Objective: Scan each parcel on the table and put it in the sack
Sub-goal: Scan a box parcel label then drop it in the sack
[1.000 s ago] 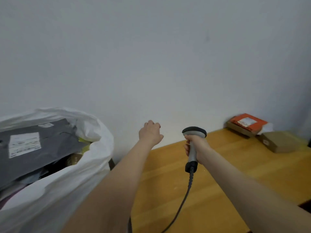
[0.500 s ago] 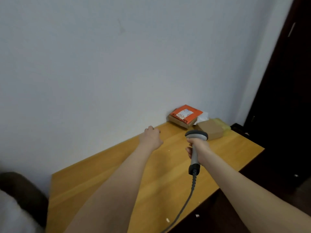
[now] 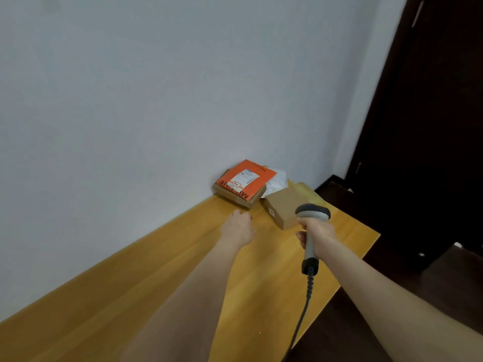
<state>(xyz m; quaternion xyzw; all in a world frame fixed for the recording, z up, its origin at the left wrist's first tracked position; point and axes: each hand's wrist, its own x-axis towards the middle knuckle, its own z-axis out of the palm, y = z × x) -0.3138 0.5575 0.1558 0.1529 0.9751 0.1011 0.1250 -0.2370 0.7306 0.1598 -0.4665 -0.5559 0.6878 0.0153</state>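
Parcels (image 3: 257, 195) cluster in the far corner of the wooden surface (image 3: 156, 283), toward one o'clock from the person. Nearest, the right hand (image 3: 317, 232) clenches a corded scanner (image 3: 312, 212) by its grip. The left hand (image 3: 237, 227) reaches forward, fingers loose and empty. Just beyond, at its one o'clock, sits a plain cardboard box (image 3: 283, 207), likely stiff and light, best gripped across opposite sides. At twelve o'clock, against the wall (image 3: 156, 100), a flat orange parcel (image 3: 244, 182) lies label up, likely rigid. A white poly bag (image 3: 277, 180) at its three o'clock looks soft and slippery.
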